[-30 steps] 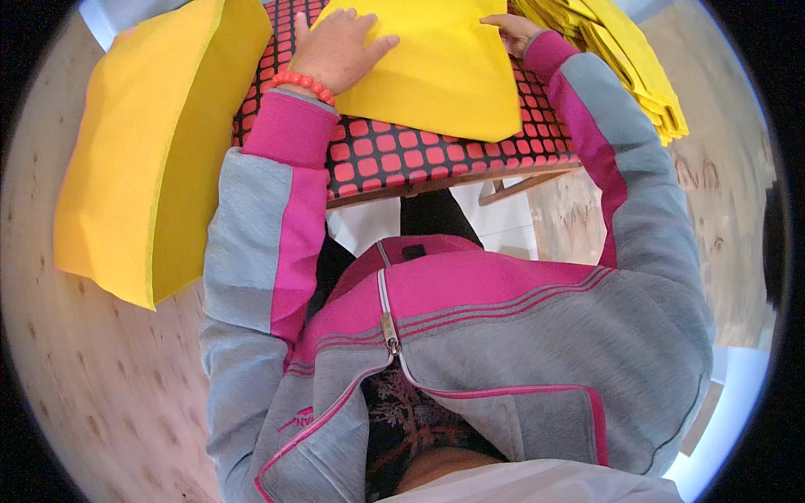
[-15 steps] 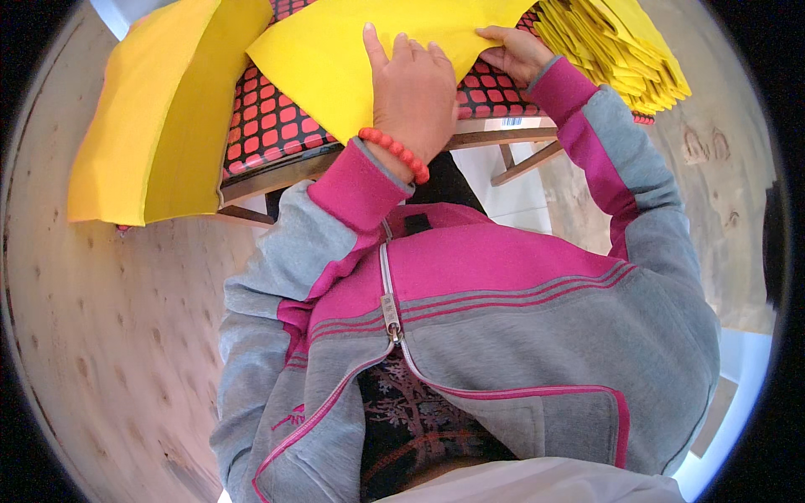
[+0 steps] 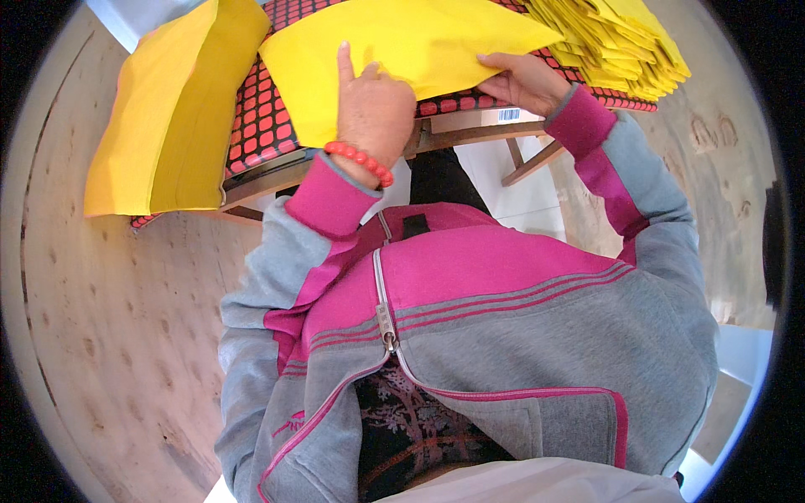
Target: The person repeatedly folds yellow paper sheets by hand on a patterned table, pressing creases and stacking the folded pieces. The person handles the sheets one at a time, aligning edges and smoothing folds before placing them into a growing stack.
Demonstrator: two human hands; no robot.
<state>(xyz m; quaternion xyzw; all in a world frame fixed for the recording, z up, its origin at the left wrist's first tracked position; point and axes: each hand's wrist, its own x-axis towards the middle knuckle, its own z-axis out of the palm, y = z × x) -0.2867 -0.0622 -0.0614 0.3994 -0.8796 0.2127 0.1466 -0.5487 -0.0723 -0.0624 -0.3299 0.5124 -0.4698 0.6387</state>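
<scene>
On table edge, yellow sheet lower.

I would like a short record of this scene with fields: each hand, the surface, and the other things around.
left hand: lies flat on the large yellow paper sheet, index finger stretched out
right hand: grips the near edge of the same sheet
surface: table with red-and-black grid cloth
left side: folded yellow sheet hanging over the table edge
right side: stack of yellow folded papers
wrist: red bead bracelet on the left arm
</scene>
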